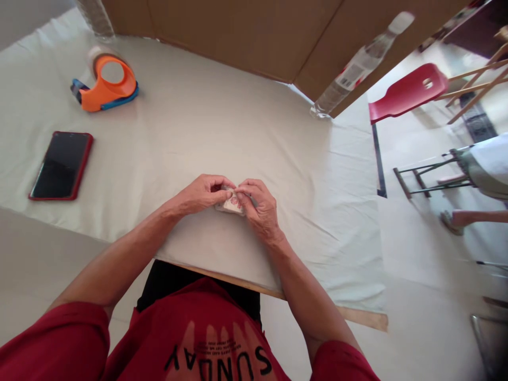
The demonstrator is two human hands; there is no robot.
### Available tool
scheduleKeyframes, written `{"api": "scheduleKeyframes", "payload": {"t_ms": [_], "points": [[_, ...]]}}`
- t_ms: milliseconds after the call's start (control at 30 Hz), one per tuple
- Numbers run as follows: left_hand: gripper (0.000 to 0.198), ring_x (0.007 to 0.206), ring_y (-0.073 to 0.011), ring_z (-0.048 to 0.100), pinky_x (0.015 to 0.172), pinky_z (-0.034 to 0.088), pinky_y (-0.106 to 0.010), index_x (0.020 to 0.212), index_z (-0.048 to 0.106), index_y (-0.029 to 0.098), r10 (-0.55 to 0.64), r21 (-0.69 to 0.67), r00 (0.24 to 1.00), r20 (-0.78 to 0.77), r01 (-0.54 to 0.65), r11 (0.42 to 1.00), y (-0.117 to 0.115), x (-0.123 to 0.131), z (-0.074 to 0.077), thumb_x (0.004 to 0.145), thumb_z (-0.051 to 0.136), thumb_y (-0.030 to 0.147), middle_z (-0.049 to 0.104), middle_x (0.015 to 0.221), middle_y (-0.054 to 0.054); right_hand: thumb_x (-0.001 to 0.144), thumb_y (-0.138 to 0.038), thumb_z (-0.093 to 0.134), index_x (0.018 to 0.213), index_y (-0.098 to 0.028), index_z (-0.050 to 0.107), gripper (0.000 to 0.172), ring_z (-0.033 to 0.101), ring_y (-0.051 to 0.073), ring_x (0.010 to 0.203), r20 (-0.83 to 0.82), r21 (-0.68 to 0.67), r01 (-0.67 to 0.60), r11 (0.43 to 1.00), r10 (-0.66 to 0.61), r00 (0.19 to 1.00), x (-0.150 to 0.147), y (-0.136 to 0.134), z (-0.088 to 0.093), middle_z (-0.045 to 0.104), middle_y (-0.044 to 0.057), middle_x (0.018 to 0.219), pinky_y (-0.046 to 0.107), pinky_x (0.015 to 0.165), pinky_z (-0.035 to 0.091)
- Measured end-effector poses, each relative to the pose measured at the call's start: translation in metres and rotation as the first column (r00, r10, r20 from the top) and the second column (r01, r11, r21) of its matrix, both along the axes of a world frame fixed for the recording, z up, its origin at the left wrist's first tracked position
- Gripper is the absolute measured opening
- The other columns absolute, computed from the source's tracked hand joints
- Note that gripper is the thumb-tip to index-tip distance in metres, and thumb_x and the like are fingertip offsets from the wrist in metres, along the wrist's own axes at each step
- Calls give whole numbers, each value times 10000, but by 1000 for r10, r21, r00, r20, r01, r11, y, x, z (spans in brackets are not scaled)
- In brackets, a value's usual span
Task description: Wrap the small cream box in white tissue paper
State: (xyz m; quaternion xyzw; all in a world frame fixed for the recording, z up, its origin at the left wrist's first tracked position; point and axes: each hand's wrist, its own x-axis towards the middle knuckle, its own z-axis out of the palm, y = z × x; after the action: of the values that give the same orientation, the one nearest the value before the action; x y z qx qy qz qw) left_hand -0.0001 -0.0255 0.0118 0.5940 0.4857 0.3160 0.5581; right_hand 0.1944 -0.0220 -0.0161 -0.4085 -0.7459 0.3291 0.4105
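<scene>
A small whitish packet with a reddish printed mark lies between my hands near the front edge of the cloth-covered table. My left hand is closed, with its thumb and fingers pinching the packet's upper left part. From the other side my right hand pinches its upper right part, and the fingertips of both hands nearly meet at the top. Fingers cover part of the packet, so its exact kind cannot be made out.
An orange and blue tape dispenser and a red-cased phone lie to the left. Behind stands a cardboard panel, with a plastic bottle at its right. A red chair and another person's leg are beyond the table.
</scene>
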Motion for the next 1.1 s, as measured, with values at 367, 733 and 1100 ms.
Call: {"api": "scheduleKeyframes", "payload": {"t_ms": [367, 733, 1100], "points": [[319, 770, -155, 630, 680, 478, -248, 968, 738, 139, 51, 43, 999, -20, -50, 998, 0, 2, -2, 813, 589, 374, 736, 885, -54, 850, -478, 719, 1207, -275, 677, 413, 608, 291, 1181, 304, 198, -240, 950, 173, 937, 24, 7, 4, 634, 130, 1271, 477, 989, 536], [318, 794, -177, 653, 710, 501, -269, 953, 723, 135, 119, 61, 990, -74, -114, 992, 2, -1, -1, 769, 605, 367, 742, 903, -67, 912, -327, 640, 1220, -262, 612, 315, 596, 268, 1105, 439, 258, -234, 937, 102, 892, 15, 6, -2, 645, 114, 1201, 415, 922, 538], [359, 825, -189, 662, 772, 507, -309, 1015, 729, 152, 172, 42, 980, -96, -169, 985, 4, -5, -3, 739, 627, 358, 743, 952, -65, 869, -487, 677, 1254, -278, 539, 460, 532, 316, 1303, 71, 174, -31, 984, 19, 997, 24, 8, -1, 544, 142, 1402, 529, 1044, 464]]}}
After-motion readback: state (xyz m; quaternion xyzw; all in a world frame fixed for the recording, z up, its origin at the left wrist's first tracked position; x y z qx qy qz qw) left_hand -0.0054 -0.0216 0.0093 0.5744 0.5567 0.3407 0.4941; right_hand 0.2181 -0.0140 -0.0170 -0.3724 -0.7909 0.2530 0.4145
